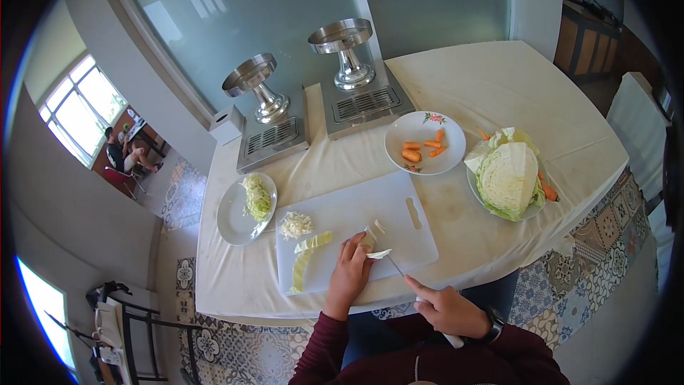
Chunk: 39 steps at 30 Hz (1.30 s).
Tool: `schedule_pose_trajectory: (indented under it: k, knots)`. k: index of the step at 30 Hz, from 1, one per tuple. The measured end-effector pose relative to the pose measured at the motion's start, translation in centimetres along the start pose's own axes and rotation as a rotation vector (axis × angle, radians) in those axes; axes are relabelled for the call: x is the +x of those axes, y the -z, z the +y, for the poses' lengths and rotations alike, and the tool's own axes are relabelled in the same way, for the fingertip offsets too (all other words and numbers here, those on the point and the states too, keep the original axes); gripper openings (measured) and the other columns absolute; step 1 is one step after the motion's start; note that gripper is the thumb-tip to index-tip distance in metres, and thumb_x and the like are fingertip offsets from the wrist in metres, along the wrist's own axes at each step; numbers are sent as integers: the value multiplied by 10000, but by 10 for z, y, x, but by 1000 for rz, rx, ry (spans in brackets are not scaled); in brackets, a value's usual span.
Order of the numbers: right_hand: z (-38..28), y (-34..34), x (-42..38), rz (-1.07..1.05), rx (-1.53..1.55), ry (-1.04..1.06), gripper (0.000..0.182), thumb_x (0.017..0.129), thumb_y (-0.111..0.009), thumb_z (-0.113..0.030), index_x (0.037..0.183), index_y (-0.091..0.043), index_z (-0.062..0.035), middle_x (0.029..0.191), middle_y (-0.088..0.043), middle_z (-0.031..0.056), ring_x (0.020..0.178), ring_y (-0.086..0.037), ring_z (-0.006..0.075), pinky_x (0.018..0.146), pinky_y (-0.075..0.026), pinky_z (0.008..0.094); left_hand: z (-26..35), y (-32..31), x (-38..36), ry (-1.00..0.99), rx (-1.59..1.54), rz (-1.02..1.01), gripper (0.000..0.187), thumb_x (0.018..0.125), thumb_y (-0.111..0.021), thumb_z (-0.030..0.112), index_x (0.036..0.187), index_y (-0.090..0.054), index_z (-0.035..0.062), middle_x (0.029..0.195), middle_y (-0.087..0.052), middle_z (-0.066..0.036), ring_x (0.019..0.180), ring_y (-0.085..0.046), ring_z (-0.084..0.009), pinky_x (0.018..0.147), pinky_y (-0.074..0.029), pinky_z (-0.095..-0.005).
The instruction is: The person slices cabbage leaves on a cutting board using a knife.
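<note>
My left hand (348, 276) is closed on a pale cabbage piece (369, 238) on the white cutting board (342, 203). In my right hand (452, 310) is a knife (396, 266), gripped by its light handle, its blade reaching the piece beside my left fingertips. A thin cabbage sliver (380, 254) lies at the blade. Farther left on the board are a small heap of chopped cabbage (296, 225) and long cabbage strips (303, 264). Beyond the board's left edge, a plate (230, 219) holds shredded cabbage (256, 197).
A flowered bowl (400, 132) with several carrot pieces (412, 151) stands behind the board. At right, a cut cabbage head (507, 175) rests on a plate with carrots (548, 191). Two steel stands (272, 107) and a tissue box (226, 125) line the back. Chairs (641, 114) flank the table.
</note>
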State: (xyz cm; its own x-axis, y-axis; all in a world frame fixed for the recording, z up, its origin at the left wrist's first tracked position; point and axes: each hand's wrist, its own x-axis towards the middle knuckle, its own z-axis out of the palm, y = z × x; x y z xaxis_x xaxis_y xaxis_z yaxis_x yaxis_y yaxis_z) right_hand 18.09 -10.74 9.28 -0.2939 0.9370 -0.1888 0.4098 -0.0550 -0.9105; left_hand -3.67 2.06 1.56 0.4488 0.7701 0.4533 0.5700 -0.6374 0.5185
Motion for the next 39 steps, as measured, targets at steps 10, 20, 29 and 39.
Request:
schedule_pose_trajectory:
  k: [10, 20, 29, 39]
  knots:
    - [2, -1, 17, -3, 48, 4, 562, 940, -529, -120, 1466, -388, 18, 748, -643, 258, 655, -642, 420, 659, -502, 449, 0, 4, 0, -18, -58, 10, 244, 760, -692, -26, 987, -619, 26, 1305, -572, -192, 1136, -567, -406, 937, -493, -463]
    - [19, -15, 39, 108, -47, 129, 544, 925, -531, -112, 1441, -426, 23, 692, -621, 272, 603, -621, 438, 614, -490, 485, -1, 1, -2, -20, -15, 20, 248, 765, -678, -36, 987, -588, 28, 1307, -566, -193, 1163, -551, -416, 951, -491, -471]
    - [9, 0, 3, 53, -81, 96, 571, 925, -536, -127, 1467, -404, -7, 719, -628, 269, 632, -625, 431, 621, -488, 468, 2, 2, 0, -17, 0, 24, 231, 781, -692, -15, 980, -577, 13, 1289, -572, -193, 1162, -553, -413, 951, -492, -467]
    - [14, 8, 7, 120, -127, 62, 556, 894, -590, -188, 1437, -499, -109, 655, -594, 232, 566, -591, 394, 589, -481, 430, -4, 0, -3, -9, -7, 12, 231, 790, -693, -1, 984, -569, 16, 1314, -568, -190, 1163, -551, -413, 966, -483, -468]
